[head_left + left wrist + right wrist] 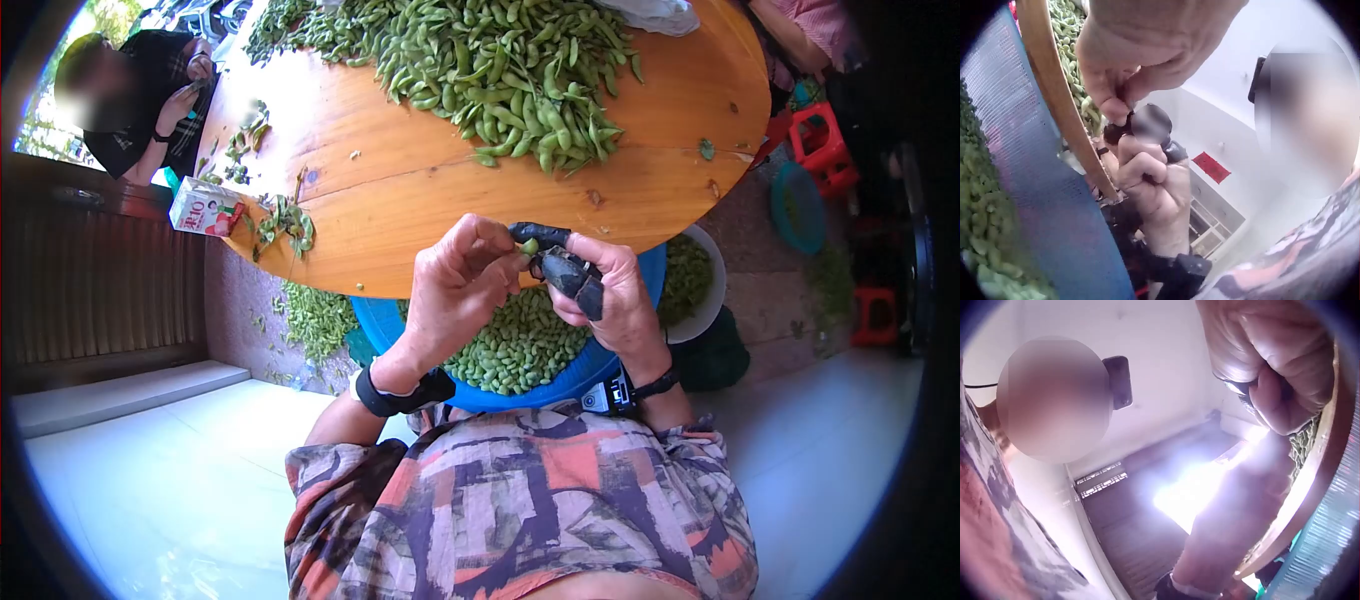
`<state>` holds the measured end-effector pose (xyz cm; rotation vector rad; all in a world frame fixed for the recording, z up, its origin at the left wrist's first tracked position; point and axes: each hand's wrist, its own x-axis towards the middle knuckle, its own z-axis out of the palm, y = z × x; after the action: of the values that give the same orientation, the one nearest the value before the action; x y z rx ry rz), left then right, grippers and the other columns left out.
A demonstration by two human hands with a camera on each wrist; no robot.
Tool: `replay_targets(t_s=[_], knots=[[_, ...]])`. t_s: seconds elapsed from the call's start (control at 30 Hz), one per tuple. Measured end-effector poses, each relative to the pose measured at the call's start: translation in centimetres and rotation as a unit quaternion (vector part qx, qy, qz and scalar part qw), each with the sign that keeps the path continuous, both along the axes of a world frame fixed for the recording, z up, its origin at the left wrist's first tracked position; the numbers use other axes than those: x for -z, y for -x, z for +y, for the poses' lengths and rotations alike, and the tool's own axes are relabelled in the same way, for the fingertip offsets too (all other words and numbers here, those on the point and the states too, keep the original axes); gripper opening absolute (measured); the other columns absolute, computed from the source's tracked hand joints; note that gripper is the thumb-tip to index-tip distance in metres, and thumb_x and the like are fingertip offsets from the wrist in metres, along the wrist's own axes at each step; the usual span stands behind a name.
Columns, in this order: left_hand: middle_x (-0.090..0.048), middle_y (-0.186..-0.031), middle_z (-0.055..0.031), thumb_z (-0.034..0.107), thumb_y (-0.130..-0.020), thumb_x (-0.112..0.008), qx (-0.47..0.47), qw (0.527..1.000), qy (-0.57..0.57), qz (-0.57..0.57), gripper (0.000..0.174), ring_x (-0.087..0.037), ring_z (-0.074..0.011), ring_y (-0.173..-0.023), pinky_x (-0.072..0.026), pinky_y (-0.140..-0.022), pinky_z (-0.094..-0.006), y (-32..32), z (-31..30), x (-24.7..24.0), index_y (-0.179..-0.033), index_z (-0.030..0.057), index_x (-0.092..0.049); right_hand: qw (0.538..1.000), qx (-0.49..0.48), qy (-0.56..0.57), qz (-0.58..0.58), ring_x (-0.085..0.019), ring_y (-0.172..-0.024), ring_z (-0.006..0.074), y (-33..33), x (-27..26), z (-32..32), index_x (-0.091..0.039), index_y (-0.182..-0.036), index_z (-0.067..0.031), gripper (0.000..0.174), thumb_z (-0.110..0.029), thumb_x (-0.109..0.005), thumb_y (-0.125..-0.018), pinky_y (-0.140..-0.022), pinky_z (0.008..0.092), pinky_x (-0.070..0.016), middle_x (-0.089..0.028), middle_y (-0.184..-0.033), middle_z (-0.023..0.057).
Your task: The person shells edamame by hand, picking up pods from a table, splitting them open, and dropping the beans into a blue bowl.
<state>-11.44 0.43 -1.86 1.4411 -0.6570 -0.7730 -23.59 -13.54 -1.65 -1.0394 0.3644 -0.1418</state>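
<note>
Above the near edge of the table, both hands meet at a small green soybean pod (528,246). My left hand (455,285) pinches it between thumb and fingertips. Black coverings (572,278) wrap the thumb and index finger of my right hand (620,295), which pinches the pod from the other side. The left wrist view has the left hand (1147,56) above the right hand (1157,187), fingertips together. Directly below is a blue basket (375,325) heaped with green beans (520,350). In the right wrist view, curled fingers of the right hand (1272,359) hide the pod.
A large pile of pods (500,80) covers the far side of the wooden table (390,220). Stems and leaves (285,225) lie near a white carton (205,208) at left. A white basin (715,285) stands right of the basket. Another person (150,95) sits at far left.
</note>
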Motion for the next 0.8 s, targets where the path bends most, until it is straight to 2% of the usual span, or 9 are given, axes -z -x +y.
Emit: replay_targets(t_s=[0.13,0.2,0.27,0.37,0.43,0.5,0.57,0.6,0.8], knots=[[-0.063,-0.077,-0.0034,-0.005,-0.089,-0.062,-0.003,0.997,0.015,-0.070,0.018,-0.059,-0.0080,-0.064,-0.0460,-0.054,-0.0204,0.6,0.3,1.0,-0.101,0.0020,-0.051,0.999,-0.012,0.039,0.013,-0.045,-0.054,0.0013,0.4,0.5,0.0,-0.062,-0.114,0.0028,0.030,-0.002,-0.050,-0.087,-0.045,0.0168,-0.0347,-0.049,-0.067,-0.0053],[-0.063,-0.076,-0.0048,-0.002,-0.088,-0.065,0.004,0.996,0.069,0.047,0.025,-0.059,-0.0096,-0.061,-0.0438,-0.051,-0.0203,0.7,0.4,1.1,-0.105,0.0038,-0.047,0.998,-0.019,0.066,0.014,-0.045,-0.054,0.0014,0.6,0.7,-0.3,-0.063,-0.111,0.0030,0.027,-0.004,-0.052,-0.088,-0.045,0.0169,-0.0343,-0.049,-0.066,-0.0050],[-0.064,-0.078,-0.0069,-0.001,-0.089,-0.064,0.045,0.981,0.072,0.174,0.025,-0.059,-0.0111,-0.060,-0.0429,-0.050,-0.0208,0.2,0.9,0.1,-0.105,0.0045,-0.045,0.989,-0.069,-0.127,-0.041,-0.045,-0.054,0.0018,1.0,1.4,-0.9,-0.063,-0.109,0.0029,0.024,-0.007,-0.054,-0.089,-0.044,0.0170,-0.0329,-0.048,-0.064,-0.0047],[-0.067,-0.083,-0.0106,0.005,-0.091,-0.063,0.112,0.919,0.121,0.359,0.026,-0.061,-0.0141,-0.060,-0.0424,-0.047,-0.0216,0.3,1.2,0.8,-0.108,0.0056,-0.043,0.980,-0.100,-0.166,-0.043,-0.045,-0.053,0.0013,1.1,0.8,-1.1,-0.064,-0.101,-0.0002,0.017,-0.007,-0.054,-0.090,-0.044,0.0176,-0.0320,-0.046,-0.062,-0.0053],[-0.066,-0.084,-0.0096,0.006,-0.093,-0.062,0.103,0.914,0.105,0.379,0.026,-0.060,-0.0130,-0.063,-0.0431,-0.048,-0.0213,0.6,1.2,0.8,-0.111,0.0054,-0.044,0.996,-0.084,-0.001,-0.007,-0.049,-0.054,0.0069,1.3,0.0,-0.8,-0.063,-0.099,-0.0008,0.014,-0.005,-0.055,-0.088,-0.047,0.0216,-0.0358,-0.049,-0.063,-0.0018],[-0.064,-0.084,-0.0059,0.008,-0.092,-0.064,0.103,0.940,0.078,0.317,0.029,-0.060,-0.0103,-0.066,-0.0436,-0.051,-0.0204,0.9,1.1,0.6,-0.114,0.0047,-0.045,0.984,-0.062,0.163,0.028,-0.053,-0.055,0.0125,1.4,-0.2,-0.1,-0.063,-0.097,-0.0013,0.013,-0.002,-0.057,-0.085,-0.049,0.0255,-0.0395,-0.051,-0.065,0.0016],[-0.063,-0.086,-0.0043,0.009,-0.089,-0.068,0.079,0.981,0.038,0.175,0.034,-0.059,-0.0098,-0.067,-0.0473,-0.057,-0.0211,1.3,0.9,0.8,-0.117,0.0022,-0.049,0.867,0.033,0.494,-0.058,-0.060,-0.067,0.0288,1.1,-0.3,0.6,-0.061,-0.095,-0.0002,0.018,0.004,-0.059,-0.078,-0.060,0.0344,-0.0460,-0.056,-0.074,0.0121],[-0.062,-0.090,-0.0027,0.011,-0.091,-0.067,0.086,0.986,0.015,0.141,0.034,-0.059,-0.0075,-0.073,-0.0495,-0.061,-0.0208,1.2,1.1,0.9,-0.118,0.0006,-0.051,0.878,-0.003,0.478,-0.017,-0.059,-0.081,0.0387,1.5,-0.7,0.7,-0.061,-0.098,0.0015,0.027,0.006,-0.060,-0.071,-0.069,0.0390,-0.0475,-0.056,-0.084,0.0179],[-0.064,-0.085,-0.0051,0.008,-0.096,-0.058,0.162,0.980,-0.050,-0.103,0.028,-0.061,-0.0107,-0.073,-0.0515,-0.067,-0.0258,0.5,1.7,-0.2,-0.120,-0.0033,-0.052,0.872,0.008,0.486,-0.055,-0.059,-0.080,0.0379,2.1,-1.0,1.0,-0.062,-0.100,0.0022,0.033,0.008,-0.059,-0.067,-0.069,0.0388,-0.0481,-0.056,-0.084,0.0180]])
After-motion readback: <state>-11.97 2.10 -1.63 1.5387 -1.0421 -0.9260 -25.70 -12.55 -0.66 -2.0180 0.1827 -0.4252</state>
